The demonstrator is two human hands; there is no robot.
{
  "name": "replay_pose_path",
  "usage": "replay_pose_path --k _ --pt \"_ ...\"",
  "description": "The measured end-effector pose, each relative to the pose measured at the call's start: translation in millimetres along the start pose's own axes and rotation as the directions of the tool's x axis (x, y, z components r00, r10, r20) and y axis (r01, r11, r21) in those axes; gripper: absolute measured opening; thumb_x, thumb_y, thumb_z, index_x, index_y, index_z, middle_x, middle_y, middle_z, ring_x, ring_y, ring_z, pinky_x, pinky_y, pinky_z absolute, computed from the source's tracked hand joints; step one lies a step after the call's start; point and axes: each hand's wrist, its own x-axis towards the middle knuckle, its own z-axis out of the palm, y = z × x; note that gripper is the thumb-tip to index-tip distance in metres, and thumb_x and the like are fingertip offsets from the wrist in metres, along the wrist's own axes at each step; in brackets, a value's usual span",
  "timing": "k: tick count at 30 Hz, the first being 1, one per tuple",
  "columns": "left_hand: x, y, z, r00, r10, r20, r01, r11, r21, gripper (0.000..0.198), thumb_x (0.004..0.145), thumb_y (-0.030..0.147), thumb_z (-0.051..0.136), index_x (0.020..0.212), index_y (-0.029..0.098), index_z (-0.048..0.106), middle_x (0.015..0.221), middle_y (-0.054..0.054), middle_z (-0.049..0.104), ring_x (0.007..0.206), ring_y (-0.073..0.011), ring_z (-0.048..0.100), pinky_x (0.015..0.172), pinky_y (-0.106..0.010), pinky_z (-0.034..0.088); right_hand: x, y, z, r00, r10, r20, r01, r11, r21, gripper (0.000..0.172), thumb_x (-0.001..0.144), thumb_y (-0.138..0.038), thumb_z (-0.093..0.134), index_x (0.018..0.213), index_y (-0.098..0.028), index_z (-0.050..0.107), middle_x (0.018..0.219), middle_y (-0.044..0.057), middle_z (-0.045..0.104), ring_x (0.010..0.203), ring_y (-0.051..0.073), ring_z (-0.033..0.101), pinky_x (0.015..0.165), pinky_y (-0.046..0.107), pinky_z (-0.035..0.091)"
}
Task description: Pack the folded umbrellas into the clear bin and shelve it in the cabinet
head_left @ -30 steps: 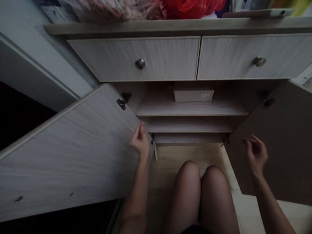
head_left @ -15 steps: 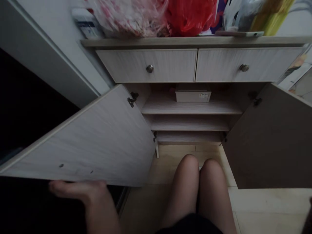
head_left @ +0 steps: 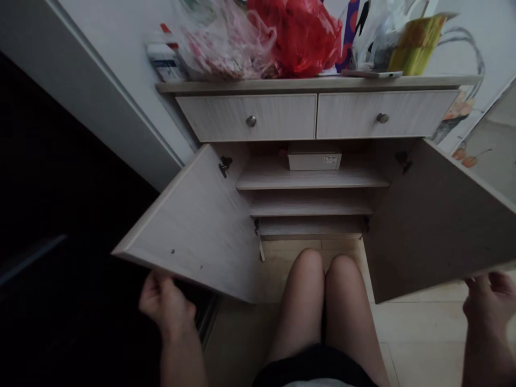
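A pale wood-grain cabinet stands in front of me, both of its doors swung outward. My left hand (head_left: 167, 301) is curled at the lower free edge of the left cabinet door (head_left: 201, 226), its fingertips partly hidden behind it. At the far right, my right hand (head_left: 489, 298) has its fingers bent around the edge of the right cabinet door (head_left: 431, 226). Between the doors are shelves (head_left: 312, 180), and a white box (head_left: 308, 161) with a small label sits on the top one.
Two drawers with round knobs (head_left: 251, 121) lie above the doors. The cabinet top (head_left: 282, 86) carries a white bottle (head_left: 166, 62), a clear plastic bag, a red bag (head_left: 300, 40) and a yellow package (head_left: 417, 45). My knees (head_left: 326, 269) are close before the shelves.
The left door has swung inward with my left hand following its edge. My right hand has come into view at the right door, which has also turned slightly. My view has shifted back.
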Motion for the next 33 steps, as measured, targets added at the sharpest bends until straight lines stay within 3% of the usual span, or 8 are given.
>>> replay_pose_path --k 3,7,10,14,18,24,33 --pt "-3 -13 -0.5 0.994 0.092 0.054 -0.097 0.992 0.083 0.014 0.063 0.038 0.068 0.076 0.04 0.073 0.09 0.015 0.076 0.107 -0.0282 0.068 0.102 -0.048 0.051 -13 -9 6 0.999 0.042 -0.019 -0.039 0.992 0.116 0.022 0.064 -0.063 0.068 0.071 -0.043 0.064 0.08 0.019 0.064 0.109 0.044 0.06 0.081 0.06 0.051" --pt "-9 -34 5.3 0.964 0.21 0.162 -0.225 0.971 0.08 0.029 0.065 0.045 0.071 0.083 0.022 0.073 0.091 -0.004 0.075 0.094 -0.0276 0.071 0.091 -0.045 0.056 -26 -11 19 0.991 0.037 0.129 -0.048 0.995 0.088 0.029 0.064 -0.065 0.071 0.079 -0.041 0.066 0.08 0.014 0.067 0.092 0.041 0.069 0.081 0.061 0.054" --pt "-21 -42 15.5 0.944 0.216 0.249 -0.236 0.97 0.053 0.034 0.069 0.047 0.07 0.085 0.018 0.072 0.088 -0.007 0.074 0.084 -0.0236 0.071 0.083 -0.04 0.059 -35 -14 33 0.974 0.024 0.223 -0.05 0.993 0.11 0.039 0.063 -0.065 0.074 0.083 -0.033 0.066 0.078 0.008 0.069 0.076 0.034 0.072 0.075 0.058 0.059" --pt "-42 -41 35.1 0.911 0.223 0.348 -0.246 0.969 0.023 0.037 0.07 0.048 0.071 0.086 0.015 0.071 0.082 -0.008 0.074 0.077 -0.0212 0.071 0.077 -0.035 0.058 -50 -30 57 0.948 -0.016 0.318 -0.03 0.99 0.14 0.048 0.065 -0.064 0.075 0.085 -0.021 0.065 0.078 0.008 0.07 0.069 0.024 0.07 0.064 0.041 0.058" --pt "-64 -33 63.5 0.834 0.264 0.485 -0.287 0.958 -0.027 0.034 0.073 0.046 0.071 0.087 0.015 0.071 0.079 -0.008 0.074 0.072 -0.0192 0.07 0.071 -0.031 0.057 -66 -47 83 0.914 -0.081 0.398 0.019 0.988 0.156 0.046 0.071 -0.063 0.072 0.086 -0.02 0.063 0.078 0.008 0.071 0.071 0.022 0.069 0.059 0.031 0.054" --pt "-90 -28 118.7 0.691 0.341 0.637 -0.365 0.926 -0.099 0.024 0.081 0.04 0.068 0.088 0.017 0.071 0.086 -0.008 0.074 0.075 -0.0176 0.069 0.073 -0.029 0.054 -83 -57 129 0.881 -0.129 0.456 0.079 0.989 0.126 0.049 0.078 -0.065 0.064 0.091 -0.019 0.062 0.082 0.009 0.072 0.071 0.02 0.069 0.06 0.029 0.052" --pt "-110 -23 192.0 0.617 0.275 0.738 -0.356 0.933 -0.049 0.014 0.082 0.03 0.072 0.087 0.017 0.073 0.086 -0.007 0.076 0.074 -0.0169 0.07 0.071 -0.027 0.052 -93 -83 201 0.839 -0.189 0.51 0.195 0.98 0.041 0.046 0.081 -0.066 0.057 0.087 -0.021 0.062 0.079 0.006 0.071 0.065 0.021 0.066 0.059 0.029 0.045"
